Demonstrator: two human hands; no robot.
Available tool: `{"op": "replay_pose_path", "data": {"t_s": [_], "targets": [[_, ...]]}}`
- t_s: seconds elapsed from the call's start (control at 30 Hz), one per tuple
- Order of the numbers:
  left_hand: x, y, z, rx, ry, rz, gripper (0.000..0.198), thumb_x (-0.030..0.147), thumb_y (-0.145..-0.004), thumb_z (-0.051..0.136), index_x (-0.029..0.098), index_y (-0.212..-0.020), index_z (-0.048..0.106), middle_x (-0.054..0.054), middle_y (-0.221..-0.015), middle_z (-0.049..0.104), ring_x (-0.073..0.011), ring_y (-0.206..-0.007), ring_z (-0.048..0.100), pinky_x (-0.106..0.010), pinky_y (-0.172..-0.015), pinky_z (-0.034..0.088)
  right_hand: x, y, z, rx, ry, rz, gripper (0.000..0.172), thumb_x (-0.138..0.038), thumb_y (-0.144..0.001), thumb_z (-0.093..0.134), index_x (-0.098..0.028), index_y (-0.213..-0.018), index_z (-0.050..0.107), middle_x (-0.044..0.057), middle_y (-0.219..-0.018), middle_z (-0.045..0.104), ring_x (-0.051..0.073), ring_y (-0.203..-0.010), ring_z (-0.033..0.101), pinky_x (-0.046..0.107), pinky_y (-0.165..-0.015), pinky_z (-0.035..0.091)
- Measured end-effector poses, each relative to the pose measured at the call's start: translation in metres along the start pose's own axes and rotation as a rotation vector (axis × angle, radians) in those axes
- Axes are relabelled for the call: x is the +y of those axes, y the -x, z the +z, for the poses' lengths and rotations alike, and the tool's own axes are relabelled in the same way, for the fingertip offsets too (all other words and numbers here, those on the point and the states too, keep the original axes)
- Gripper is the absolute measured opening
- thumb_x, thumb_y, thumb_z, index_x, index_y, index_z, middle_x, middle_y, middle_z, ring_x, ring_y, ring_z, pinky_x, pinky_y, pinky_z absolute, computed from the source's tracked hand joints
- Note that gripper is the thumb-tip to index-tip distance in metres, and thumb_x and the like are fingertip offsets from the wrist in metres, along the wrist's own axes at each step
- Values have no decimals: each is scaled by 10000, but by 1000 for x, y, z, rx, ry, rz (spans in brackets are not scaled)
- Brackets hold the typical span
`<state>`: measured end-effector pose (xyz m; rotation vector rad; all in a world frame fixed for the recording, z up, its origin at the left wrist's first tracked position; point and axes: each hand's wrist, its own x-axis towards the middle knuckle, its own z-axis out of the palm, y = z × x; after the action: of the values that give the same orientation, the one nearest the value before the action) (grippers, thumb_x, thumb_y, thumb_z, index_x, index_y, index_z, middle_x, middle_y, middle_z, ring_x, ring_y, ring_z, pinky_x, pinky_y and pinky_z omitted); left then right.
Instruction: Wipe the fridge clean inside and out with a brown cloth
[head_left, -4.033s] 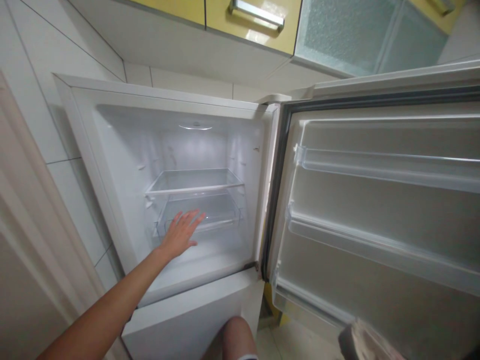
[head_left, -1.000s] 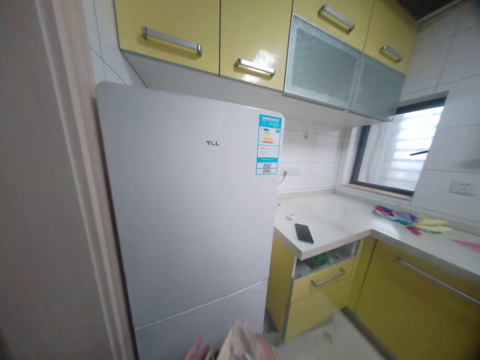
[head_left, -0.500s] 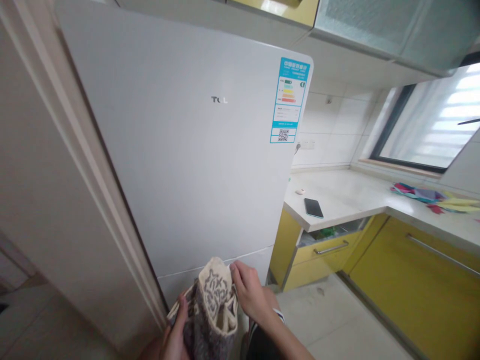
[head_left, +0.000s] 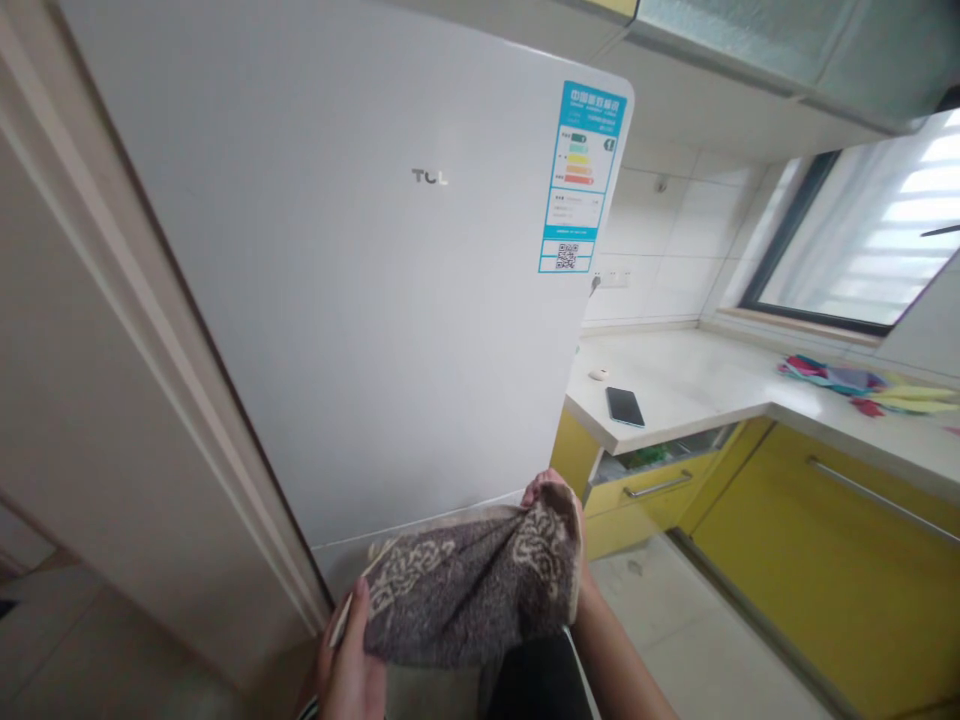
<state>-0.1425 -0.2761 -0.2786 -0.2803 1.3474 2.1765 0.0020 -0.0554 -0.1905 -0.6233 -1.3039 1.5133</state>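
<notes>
A brown towel [head_left: 465, 590] with cream patterned bands is stretched between my two hands at the bottom of the head view. My left hand [head_left: 349, 640] grips its left end, the thumb lying on top of the cloth. At the right end my right hand [head_left: 551, 485] is closed on the towel's upper corner, and the cloth hides most of its fingers. Just beyond the towel stands a white refrigerator [head_left: 360, 330] with its upper door shut.
Right of the refrigerator, a white counter [head_left: 690, 370] carries a phone [head_left: 625, 406], a small pale object [head_left: 598, 375] and colourful cloths [head_left: 862, 385]. Below are yellow cabinets [head_left: 825, 540] and a drawer [head_left: 652, 490]. A door frame [head_left: 165, 340] runs along the left.
The bunched towel has been spread out sideways. My right hand has moved right and up with its end, while my left hand stays near the same spot. The view has shifted slightly.
</notes>
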Motion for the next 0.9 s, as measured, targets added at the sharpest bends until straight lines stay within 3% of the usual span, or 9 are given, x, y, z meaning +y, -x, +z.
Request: {"op": "replay_pose_path", "data": {"t_s": [0.1,0.17,0.27,0.33,0.5,0.6,0.67,0.8,0.9], "targets": [[12,-2,-4,-34,-149,163,697,740,-598,922,231,-1050,771,-63,-1113,816,-304,-1111,747,-384,-954,635,-3,-2,-6,-81,76,49,630,-806,-871,707,-204,-715,608,52,-756,616,196,-756,558,314,-727,464],[23,-9,-10,-123,-373,356,624,722,-558,949,222,-893,784,-59,-978,792,-270,-984,731,-308,-861,619,-6,0,-9,-89,15,120,606,-785,-847,754,-197,-754,640,53,-796,643,194,-769,567,302,-727,468],[38,-27,-22,-233,-646,661,544,736,-609,915,223,-706,761,-61,-862,733,-240,-896,681,-255,-802,579,-15,4,-11,-35,-237,189,586,-736,-777,842,-209,-758,586,45,-816,662,182,-742,568,285,-692,470],[44,-37,-30,-211,-671,714,581,799,-660,848,230,-742,770,-54,-883,738,-239,-911,683,-249,-798,573,-21,8,-9,-46,-279,205,580,-724,-769,856,-210,-772,585,50,-814,677,177,-722,569,275,-667,463],[52,-41,-42,-110,-622,619,714,879,-583,833,221,-852,763,-51,-890,760,-258,-934,701,-271,-827,593,-39,10,1,-143,-4,168,622,-797,-857,734,-176,-871,741,95,-820,726,206,-735,625,301,-706,491],[62,-27,-31,7,-444,513,768,882,-533,846,225,-915,736,-59,-943,769,-284,-1000,707,-326,-878,625,-49,-1,4,-125,306,-39,669,-818,-915,625,-174,-866,798,102,-846,746,245,-816,658,320,-758,484],[72,-15,-17,47,-272,326,696,790,-617,852,245,-1031,726,-44,-978,779,-290,-1032,726,-376,-884,651,-52,-10,7,-150,462,-134,674,-798,-949,570,-180,-842,815,82,-789,728,235,-778,633,317,-736,448],[90,3,9,16,-117,18,476,495,-764,818,255,-1166,737,-49,-1062,809,-300,-1101,765,-450,-938,666,-44,-27,21,-101,405,-151,679,-797,-942,549,-183,-869,830,80,-841,748,249,-832,641,336,-800,466],[97,1,15,13,-75,40,388,423,-810,778,252,-1157,754,-52,-1166,812,-295,-1184,751,-465,-1017,645,-34,-29,33,-127,326,-79,739,-883,-858,591,-188,-857,840,107,-916,777,301,-948,664,394,-926,492]]}}
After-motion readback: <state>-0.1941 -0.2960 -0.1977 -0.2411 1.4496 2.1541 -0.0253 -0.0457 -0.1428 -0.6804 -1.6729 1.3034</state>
